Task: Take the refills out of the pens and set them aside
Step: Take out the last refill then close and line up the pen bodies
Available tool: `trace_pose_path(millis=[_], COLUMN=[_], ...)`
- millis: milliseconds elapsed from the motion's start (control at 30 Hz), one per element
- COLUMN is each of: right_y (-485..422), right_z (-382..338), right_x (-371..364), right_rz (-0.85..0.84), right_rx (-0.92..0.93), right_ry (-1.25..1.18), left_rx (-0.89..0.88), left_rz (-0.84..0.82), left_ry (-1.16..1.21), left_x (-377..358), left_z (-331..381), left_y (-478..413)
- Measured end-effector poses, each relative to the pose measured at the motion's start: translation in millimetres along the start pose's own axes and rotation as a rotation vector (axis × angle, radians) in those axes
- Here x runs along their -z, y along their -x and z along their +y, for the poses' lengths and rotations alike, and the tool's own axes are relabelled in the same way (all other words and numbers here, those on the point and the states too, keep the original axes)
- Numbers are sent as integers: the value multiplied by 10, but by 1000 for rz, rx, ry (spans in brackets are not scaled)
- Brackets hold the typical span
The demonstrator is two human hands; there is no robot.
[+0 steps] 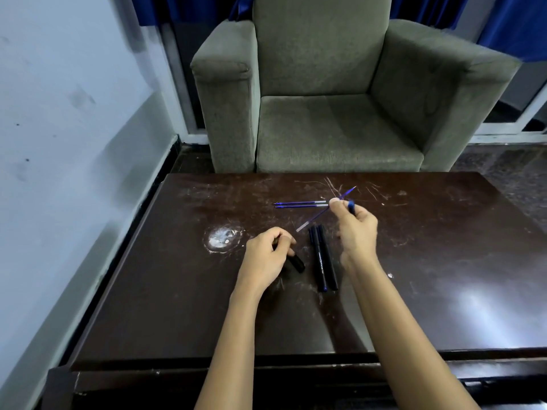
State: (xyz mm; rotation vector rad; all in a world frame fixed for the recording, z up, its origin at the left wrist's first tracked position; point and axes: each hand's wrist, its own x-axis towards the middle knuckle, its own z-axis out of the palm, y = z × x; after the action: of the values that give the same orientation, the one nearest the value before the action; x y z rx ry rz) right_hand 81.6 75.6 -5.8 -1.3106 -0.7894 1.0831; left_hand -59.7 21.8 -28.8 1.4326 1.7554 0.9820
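Blue refill [313, 218], pinched thinly in our right hand [356, 229], could have slipped and rolled off the table [177, 291]; our left hand [263, 258] clutched a pen [299, 263].

1 view only, from a wide-angle camera worn on the person's head. It looks forward and down across a dark table [148, 291] at close range. Both forearms enter from the bottom edge, with the left hand [263, 255] and right hand [356, 229] near the middle of the frame. Past the table's far edge, a grey-green armchair [325, 113] faces the camera. A pale wall [59, 113] fills the left side.
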Motion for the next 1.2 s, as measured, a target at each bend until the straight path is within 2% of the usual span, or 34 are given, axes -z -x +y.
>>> trace_pose_path(millis=[67,133,233,300,400,500,633,767,1200], right_y=[-45,-73,-97,-154,-310,-494,-651,-717,-823], right_z=[-49,-98,-171,-194,-176,-50,102,156,254], right_x=[70,116,40,-96,-325,-480,-560,-655,-737], right_rz=[41,52,-3,-78,-214,-316,-413,-493,-499], right_rx=[87,241,478,605,675,732,829,892,877], right_ry=[-4,155,545,898,1404,1641,1786,1788,1805], left_rx=[10,13,33,49,61,54,50,75,76], left_rz=[31,76,132,157,180,160,148,126,121], left_ry=[-11,-4,15,30,40,46,60,66,74], left_x=[22,38,43,44,57,58,45,40,46], left_z=[-13,-20,-13,-21,-55,-81,-90,-90,-82], left_y=[-1,1,-4,-10,-28,-40,-52,-57,-46])
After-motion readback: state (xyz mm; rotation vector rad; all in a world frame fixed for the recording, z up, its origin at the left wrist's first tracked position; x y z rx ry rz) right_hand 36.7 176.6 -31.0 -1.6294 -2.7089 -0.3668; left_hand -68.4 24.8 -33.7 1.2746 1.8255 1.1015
